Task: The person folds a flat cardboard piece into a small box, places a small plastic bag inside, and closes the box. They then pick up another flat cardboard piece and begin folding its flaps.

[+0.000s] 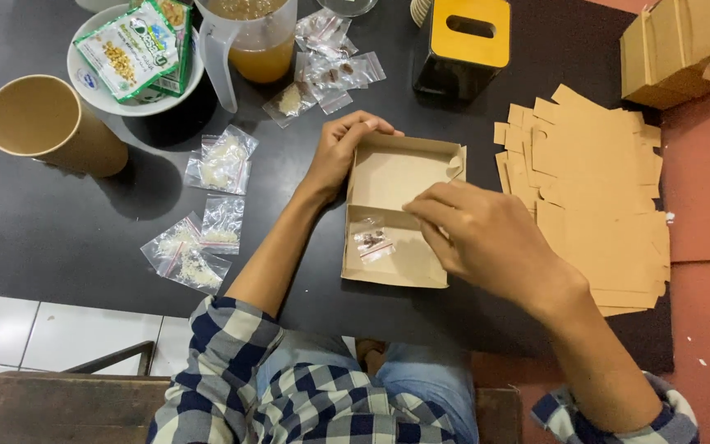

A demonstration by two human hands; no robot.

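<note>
The left hand grips the far left corner of an open cardboard box on the black desk, fingers curled over its rim. The right hand hovers over the box's near right part, fingers bent and pinched together; I cannot tell whether it grasps anything. A small clear bag with dark bits lies inside the near compartment, at about 9 o'clock from the right hand.

At 9 o'clock from the box, more small bags of white grains lie on the desk. A paper cup stands at 10 o'clock, a bowl with snack packets and a jug of amber drink at 11 o'clock. A stack of flat cardboard cut-outs lies at 3 o'clock.

The box looks light and thin, so a push from the right hand could tip or slide it if the left grip loosens. The left forearm lies near the loose bags and could sweep them aside, and a reach towards 11 o'clock could knock the jug and wet the cardboard.
</note>
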